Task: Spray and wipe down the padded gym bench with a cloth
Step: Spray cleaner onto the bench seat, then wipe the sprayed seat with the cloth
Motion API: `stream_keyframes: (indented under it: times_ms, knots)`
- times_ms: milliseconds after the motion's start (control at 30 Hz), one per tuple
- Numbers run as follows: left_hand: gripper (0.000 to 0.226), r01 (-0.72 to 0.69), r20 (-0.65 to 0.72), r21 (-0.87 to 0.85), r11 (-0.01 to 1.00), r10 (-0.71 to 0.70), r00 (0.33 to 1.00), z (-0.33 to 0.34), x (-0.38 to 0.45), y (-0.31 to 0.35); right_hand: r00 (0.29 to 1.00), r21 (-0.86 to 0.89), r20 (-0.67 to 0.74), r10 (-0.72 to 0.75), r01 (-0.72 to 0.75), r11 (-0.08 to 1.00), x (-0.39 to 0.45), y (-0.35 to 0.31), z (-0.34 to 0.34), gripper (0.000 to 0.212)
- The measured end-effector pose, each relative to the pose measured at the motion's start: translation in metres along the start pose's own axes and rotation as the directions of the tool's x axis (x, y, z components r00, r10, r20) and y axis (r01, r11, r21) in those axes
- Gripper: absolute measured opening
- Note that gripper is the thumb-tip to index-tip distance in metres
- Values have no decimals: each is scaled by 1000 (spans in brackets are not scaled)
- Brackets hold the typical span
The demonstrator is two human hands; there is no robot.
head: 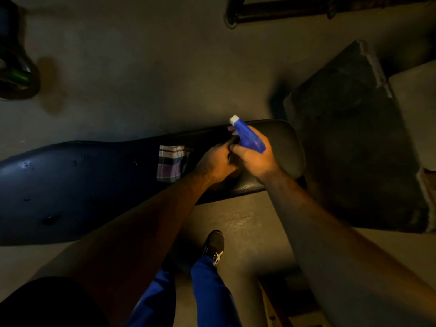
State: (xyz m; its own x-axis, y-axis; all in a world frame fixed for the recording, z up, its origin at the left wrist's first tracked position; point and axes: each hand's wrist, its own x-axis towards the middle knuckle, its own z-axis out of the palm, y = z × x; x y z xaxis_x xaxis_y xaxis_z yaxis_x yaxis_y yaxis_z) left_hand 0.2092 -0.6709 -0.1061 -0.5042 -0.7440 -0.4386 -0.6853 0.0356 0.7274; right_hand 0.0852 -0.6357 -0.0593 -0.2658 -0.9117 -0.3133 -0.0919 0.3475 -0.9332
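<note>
The right hand (pixel 253 159) is wrapped around the blue spray bottle (pixel 249 138), its white nozzle pointing up and away, just above the far end of the padded worktop (pixel 70 185). The left hand (pixel 218 161) sits against it, fingers curled at the bottle's lower part; what they grip is hidden. A checked cloth (pixel 171 164) lies flat on the padding, just left of the hands.
</note>
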Motion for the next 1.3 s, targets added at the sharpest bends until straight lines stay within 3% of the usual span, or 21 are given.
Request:
stream_keyframes:
  times_ms: [200, 433, 667, 733, 833, 900, 1033, 1133, 1200, 1300]
  knots:
    - [63, 33, 28, 41, 999, -34, 999, 3, 9, 7, 995, 97, -1, 99, -99, 990, 3, 3, -10, 45]
    - [56, 59, -17, 71, 996, -58, 998, -2, -8, 11, 948, 277, -128, 292, -248, 928, -26, 1, -4, 79]
    - [52, 166, -42, 70, 984, -163, 986, 3, -42, 1, 885, 310, -181, 428, -362, 879, -75, 9, 8, 69]
    - [53, 195, -49, 64, 979, -193, 980, 7, -52, -3, 819, 384, -229, 526, -420, 822, -83, 9, 14, 63]
    - [52, 227, -66, 43, 973, -224, 972, 7, -67, -12, 698, 422, -331, 635, -492, 761, -92, 10, 30, 36]
    - [51, 235, -71, 36, 971, -232, 970, 4, -74, -24, 720, 352, -330, 611, -506, 787, -93, 14, 45, 26]
    - [41, 254, -178, 32, 967, -244, 953, -11, -82, -63, 843, 151, -222, 490, -467, 871, -82, 30, 84, 10]
    - [25, 175, -270, -6, 984, -171, 948, -20, -88, -100, 915, 7, -119, 385, -387, 922, -66, 48, 115, 3]
    - [22, 129, -342, -41, 991, -135, 930, -25, -87, -120, 963, -108, -68, 260, -266, 958, -55, 59, 135, 5]
    - [28, 202, -484, 97, 975, -131, 865, -40, -81, -154, 1000, -347, -7, -23, 19, 938, -36, 73, 165, 11]
